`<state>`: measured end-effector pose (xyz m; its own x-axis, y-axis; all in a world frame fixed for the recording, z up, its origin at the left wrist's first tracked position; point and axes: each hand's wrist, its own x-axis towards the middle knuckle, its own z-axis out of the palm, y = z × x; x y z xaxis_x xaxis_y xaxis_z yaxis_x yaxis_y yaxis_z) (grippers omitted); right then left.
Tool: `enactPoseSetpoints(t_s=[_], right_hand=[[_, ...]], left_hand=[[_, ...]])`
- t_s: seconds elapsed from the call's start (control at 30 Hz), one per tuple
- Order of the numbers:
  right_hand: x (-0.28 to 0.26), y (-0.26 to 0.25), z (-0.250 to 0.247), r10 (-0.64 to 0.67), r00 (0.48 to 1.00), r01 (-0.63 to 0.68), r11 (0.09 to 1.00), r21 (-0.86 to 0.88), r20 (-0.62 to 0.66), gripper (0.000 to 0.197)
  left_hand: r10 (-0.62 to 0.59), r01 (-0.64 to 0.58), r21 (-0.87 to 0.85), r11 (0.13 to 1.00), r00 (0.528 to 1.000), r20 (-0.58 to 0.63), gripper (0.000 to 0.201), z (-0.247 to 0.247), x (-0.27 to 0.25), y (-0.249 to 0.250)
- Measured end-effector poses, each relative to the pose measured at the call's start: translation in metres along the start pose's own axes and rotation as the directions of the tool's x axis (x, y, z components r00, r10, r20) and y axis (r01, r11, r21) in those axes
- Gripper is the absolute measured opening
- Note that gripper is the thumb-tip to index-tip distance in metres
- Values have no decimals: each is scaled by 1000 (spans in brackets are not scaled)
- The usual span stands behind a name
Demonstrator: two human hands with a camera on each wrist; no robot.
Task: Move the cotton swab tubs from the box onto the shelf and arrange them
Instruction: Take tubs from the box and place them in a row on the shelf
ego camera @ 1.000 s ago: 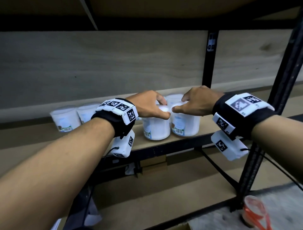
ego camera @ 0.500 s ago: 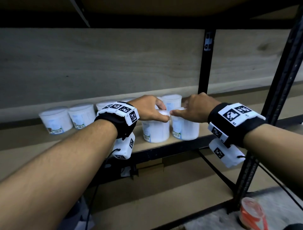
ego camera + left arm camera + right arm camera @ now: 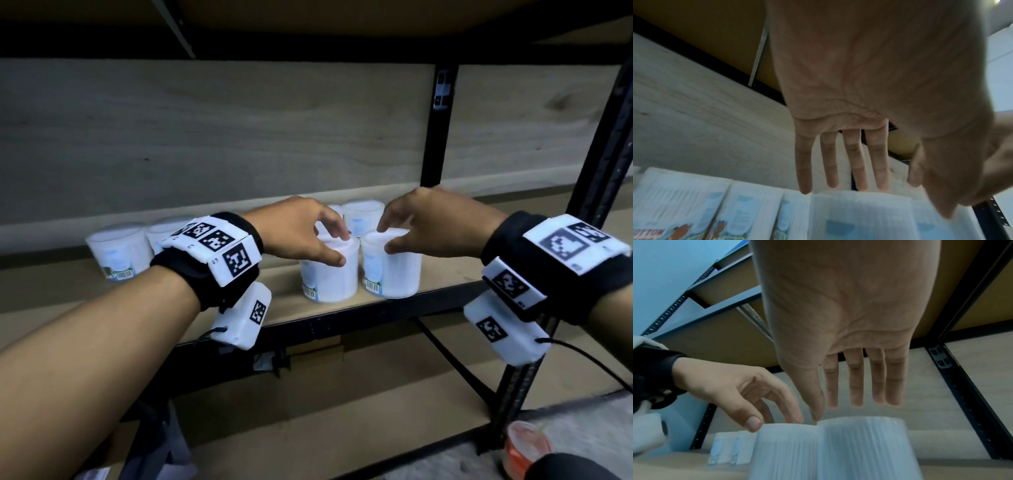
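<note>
I hover my left hand (image 3: pixel 301 233) and right hand (image 3: pixel 435 222), fingers loosely spread and gripping nothing, just above two front tubs (image 3: pixel 329 270) standing side by side on the shelf (image 3: pixel 442 284), probably to square them up.

Head view: looks forward and down at shelf (image 3: pixel 445 284) from in front, both forearms in frame. Wrist views: set under each palm, very near, facing along fingers toward shelf's back board. All three share the two front tubs (image 3: pixel 329 274); right wrist view also catches left hand (image 3: pixel 731 386).
</note>
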<state>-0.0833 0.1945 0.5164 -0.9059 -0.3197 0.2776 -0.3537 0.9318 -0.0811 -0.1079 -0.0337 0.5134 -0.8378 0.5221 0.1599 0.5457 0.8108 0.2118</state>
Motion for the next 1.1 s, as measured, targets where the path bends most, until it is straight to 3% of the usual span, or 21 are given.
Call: enactPoseSetpoints(t_s=[0.33, 0.6, 1.1], right_hand=[[-5, 4, 14, -47, 995, 48, 999, 15, -86, 34], [6, 7, 17, 20, 995, -10, 995, 104, -98, 35], [25, 15, 25, 49, 995, -40, 994, 97, -91, 34]], left_hand=[[74, -69, 117, 991, 997, -37, 24, -2, 2, 5], [50, -43, 126, 991, 997, -52, 23, -3, 8, 5], [-25, 31, 126, 992, 998, -54, 25, 2, 32, -1]])
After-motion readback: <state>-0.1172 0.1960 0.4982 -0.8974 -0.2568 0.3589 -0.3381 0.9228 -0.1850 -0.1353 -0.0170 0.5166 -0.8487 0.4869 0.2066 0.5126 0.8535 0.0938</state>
